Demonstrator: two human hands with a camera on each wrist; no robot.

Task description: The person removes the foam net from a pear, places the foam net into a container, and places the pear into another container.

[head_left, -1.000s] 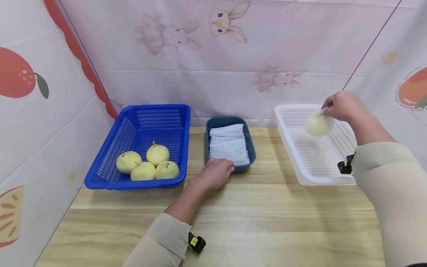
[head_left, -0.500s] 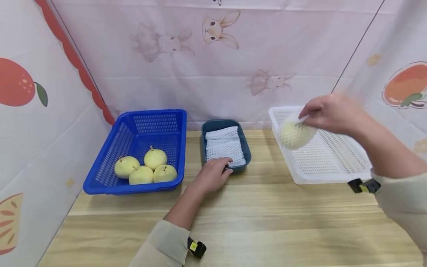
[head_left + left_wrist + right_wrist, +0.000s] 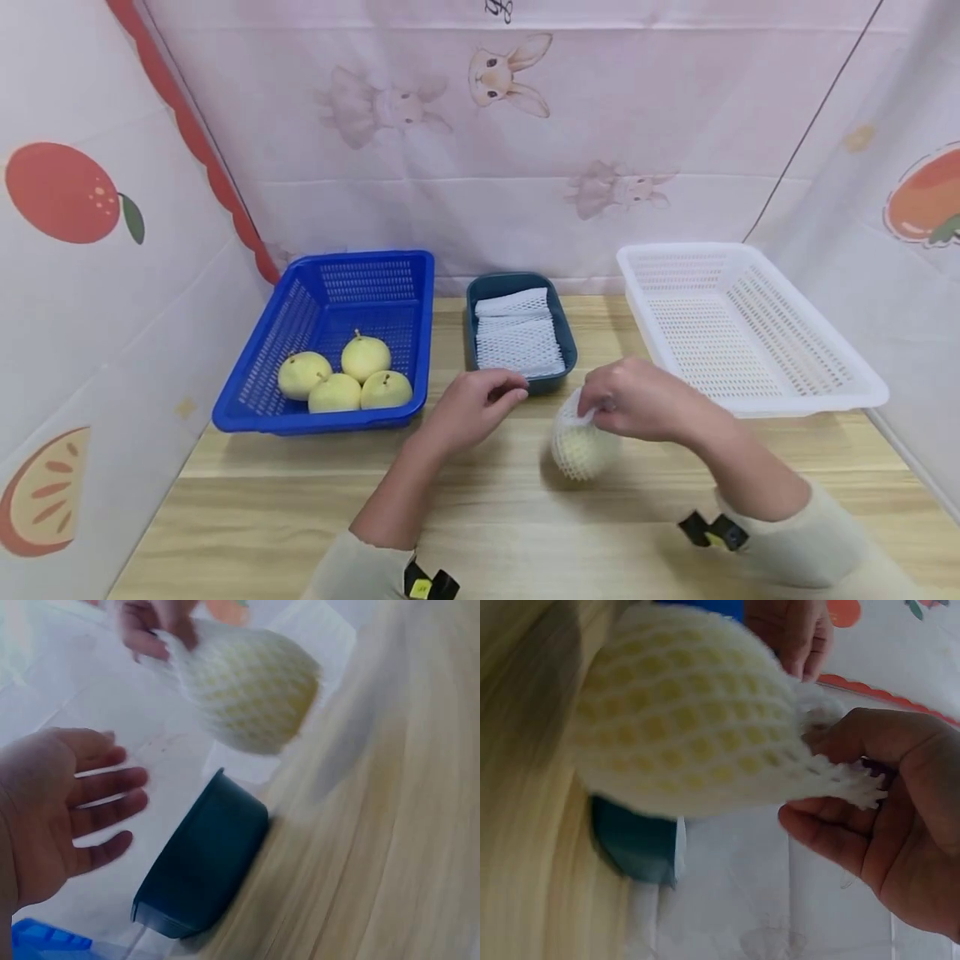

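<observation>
My right hand (image 3: 637, 402) pinches the gathered top of a white foam net sleeve, and a pale yellow pear (image 3: 583, 446) hangs inside it, just above the table. In the right wrist view the net-wrapped pear (image 3: 682, 720) fills much of the picture, with the sleeve's frilled end (image 3: 855, 784) between thumb and fingers. My left hand (image 3: 474, 410) is in front of the dark green bin (image 3: 551, 385), its fingers loosely bent and holding nothing. The left wrist view shows that hand (image 3: 67, 802) with fingers spread, apart from the pear. Flat white foam nets (image 3: 521, 337) lie in the bin.
On the left stands a blue basket (image 3: 420, 333) with several bare pears (image 3: 366, 358) at its front. A white basket (image 3: 825, 404) stands at the right, with no fruit visible in it. Printed cloth walls (image 3: 570, 108) enclose the wooden table (image 3: 495, 533) at the back and sides.
My right hand has carried the wrapped pear from over the white basket leftward and toward me, to the table's middle. My left hand has come off the bin's front edge, slightly nearer me.
</observation>
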